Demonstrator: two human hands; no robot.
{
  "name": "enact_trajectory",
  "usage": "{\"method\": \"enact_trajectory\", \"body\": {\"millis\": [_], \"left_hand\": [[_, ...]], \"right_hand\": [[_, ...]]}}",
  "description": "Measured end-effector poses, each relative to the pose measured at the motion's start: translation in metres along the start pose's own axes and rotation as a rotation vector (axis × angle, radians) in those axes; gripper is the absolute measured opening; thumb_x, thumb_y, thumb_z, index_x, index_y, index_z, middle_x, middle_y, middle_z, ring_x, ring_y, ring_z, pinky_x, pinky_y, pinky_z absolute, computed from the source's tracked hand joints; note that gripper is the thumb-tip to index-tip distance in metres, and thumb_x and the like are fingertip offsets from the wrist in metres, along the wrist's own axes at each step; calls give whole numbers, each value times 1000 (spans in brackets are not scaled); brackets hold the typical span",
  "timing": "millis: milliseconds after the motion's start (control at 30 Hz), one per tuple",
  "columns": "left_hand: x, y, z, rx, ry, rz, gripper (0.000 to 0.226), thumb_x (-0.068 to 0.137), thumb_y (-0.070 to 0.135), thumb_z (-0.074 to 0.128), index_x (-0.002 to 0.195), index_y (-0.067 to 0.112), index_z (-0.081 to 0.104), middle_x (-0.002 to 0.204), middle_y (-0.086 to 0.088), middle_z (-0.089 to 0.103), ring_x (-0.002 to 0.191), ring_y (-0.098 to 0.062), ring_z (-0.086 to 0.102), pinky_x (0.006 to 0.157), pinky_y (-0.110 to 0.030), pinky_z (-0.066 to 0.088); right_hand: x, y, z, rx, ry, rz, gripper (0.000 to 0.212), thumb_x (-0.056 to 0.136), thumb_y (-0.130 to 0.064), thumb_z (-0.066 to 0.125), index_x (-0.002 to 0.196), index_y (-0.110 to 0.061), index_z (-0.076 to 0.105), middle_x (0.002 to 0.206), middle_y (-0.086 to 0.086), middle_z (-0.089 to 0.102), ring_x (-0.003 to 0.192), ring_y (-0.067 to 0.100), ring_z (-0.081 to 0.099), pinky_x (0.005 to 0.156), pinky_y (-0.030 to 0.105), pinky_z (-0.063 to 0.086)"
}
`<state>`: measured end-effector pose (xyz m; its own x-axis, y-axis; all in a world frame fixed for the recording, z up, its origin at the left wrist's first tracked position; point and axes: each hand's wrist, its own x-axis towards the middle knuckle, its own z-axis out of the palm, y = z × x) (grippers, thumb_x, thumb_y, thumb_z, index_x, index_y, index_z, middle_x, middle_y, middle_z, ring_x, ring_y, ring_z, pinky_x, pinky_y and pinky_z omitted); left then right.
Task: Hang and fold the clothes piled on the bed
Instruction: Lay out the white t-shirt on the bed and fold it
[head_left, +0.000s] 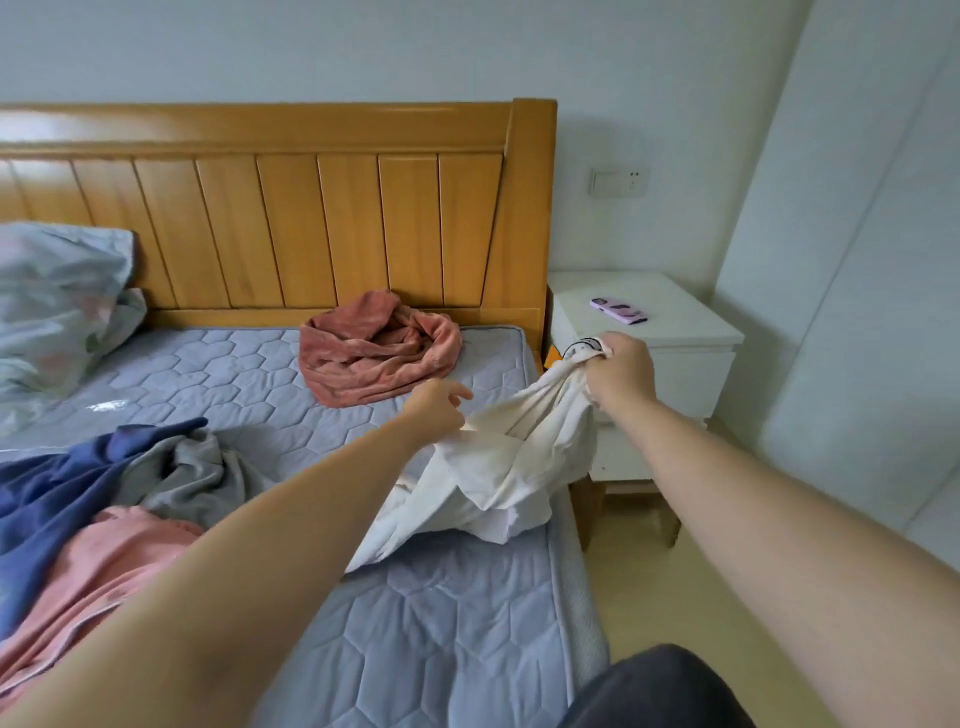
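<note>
A white garment (498, 467) hangs between my two hands over the bed's right edge, its lower part resting on the grey quilted mattress (441, 623). My right hand (621, 371) grips its bunched top, where a black printed patch shows. My left hand (439, 408) pinches the cloth lower down at the left. A crumpled rust-pink garment (374, 353) lies near the wooden headboard (311, 223). On the left lie a blue garment (57, 488), a grey garment (192, 473) and a pink garment (104, 566), overlapping.
A pale bundled quilt (57, 306) sits at the far left of the bed. A white bedside cabinet (660, 353) stands to the right with a pink phone (618, 310) on top. Pale floor (670, 587) runs beside the bed; a white wall panel (857, 312) stands at right.
</note>
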<state>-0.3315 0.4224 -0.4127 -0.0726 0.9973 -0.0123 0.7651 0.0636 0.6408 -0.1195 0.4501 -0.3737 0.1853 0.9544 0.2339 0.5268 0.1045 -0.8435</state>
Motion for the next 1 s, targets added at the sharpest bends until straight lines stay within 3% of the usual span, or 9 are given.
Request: {"method": "enact_trajectory", "body": {"millis": [100, 267, 433, 500, 633, 700, 800, 867, 1000], "left_hand": [[0, 42, -33, 33, 16, 151, 40, 88, -1, 48, 124, 12, 62, 129, -8, 59, 121, -23, 52, 95, -22, 40], [-15, 117, -80, -240, 98, 279, 40, 96, 3, 44, 133, 15, 54, 135, -1, 55, 121, -13, 50, 92, -18, 35], [-40, 180, -114, -529, -234, 358, 40, 92, -3, 50, 126, 18, 55, 126, -4, 59, 121, -19, 50, 107, -37, 35], [-44, 193, -116, -546, -334, 379, 32, 90, -1, 55, 116, 18, 61, 114, -4, 65, 113, -21, 57, 101, -39, 42], [-49, 207, -119, -252, -2, 368, 19, 86, 15, 69, 104, 11, 70, 93, -3, 66, 86, -17, 60, 74, -26, 53], [-47, 211, -129, -244, 156, 360, 20, 85, 19, 70, 101, 8, 73, 89, -7, 68, 78, -17, 59, 71, -30, 52], [-51, 219, -153, -204, 241, 398, 18, 84, 21, 70, 97, 9, 75, 89, -11, 69, 79, -20, 60, 72, -33, 50], [-56, 225, -165, -53, 264, 437, 18, 85, 22, 69, 97, 10, 75, 88, -11, 68, 79, -19, 57, 70, -32, 48], [-59, 238, -179, 158, 355, 492, 9, 84, 22, 69, 80, 13, 70, 64, 2, 52, 63, -12, 48, 51, -21, 35]], "right_hand": [[5, -44, -32, 151, -32, -88, 39, 79, 12, 38, 90, -11, 67, 85, 3, 62, 85, 22, 56, 73, 24, 44], [-2, -105, -85, 297, -82, -159, 47, 80, 17, 28, 70, -15, 61, 72, 1, 57, 65, 19, 53, 41, 11, 38], [-8, -154, -130, 428, -272, -204, 47, 81, 21, 25, 65, -10, 57, 70, 9, 56, 61, 20, 53, 46, 19, 44], [-10, -165, -143, 452, -272, -202, 47, 80, 21, 24, 66, -9, 56, 69, 10, 55, 59, 20, 52, 47, 20, 43], [-7, -169, -163, 563, -325, -107, 17, 74, 1, 36, 76, -6, 51, 70, 11, 48, 66, 25, 48, 57, 26, 41], [-7, -167, -170, 439, -362, -121, 7, 81, -17, 50, 78, -11, 51, 70, 9, 45, 60, 21, 46, 51, 20, 38], [-8, -162, -177, -75, -262, -281, 31, 84, -36, 66, 63, -15, 55, 62, 3, 48, 58, 17, 45, 55, 23, 34], [-7, -162, -179, -326, -174, -373, 37, 85, -30, 67, 57, -16, 48, 56, -1, 41, 57, 17, 41, 52, 28, 28], [5, -168, -189, -399, 117, -388, 30, 88, -15, 56, 59, -10, 51, 61, 5, 49, 63, 25, 47, 52, 28, 30]]}}
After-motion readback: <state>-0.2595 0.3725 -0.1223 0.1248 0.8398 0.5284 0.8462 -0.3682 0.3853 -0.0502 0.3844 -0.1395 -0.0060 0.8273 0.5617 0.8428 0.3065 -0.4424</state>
